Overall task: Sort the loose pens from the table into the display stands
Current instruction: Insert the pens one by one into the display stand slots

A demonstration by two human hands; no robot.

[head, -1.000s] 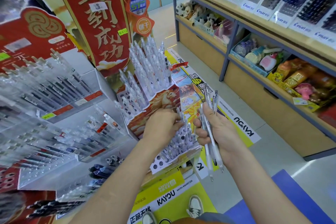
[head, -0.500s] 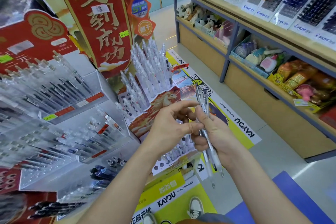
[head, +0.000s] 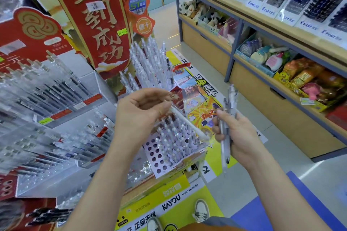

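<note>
A pen (head: 188, 123) is pinched in the left grip (head: 139, 116); the bunch (head: 225, 148) clutched in the right grip (head: 242, 137) could be dropped if loosened

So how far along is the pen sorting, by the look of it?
Done: rows of pens already stand upright in the perforated stand. In hand: the left hand holds one white pen above it, while the right hand grips a bundle of pens. Left: that bundle, with empty holes waiting at the stand's near corner.
</note>
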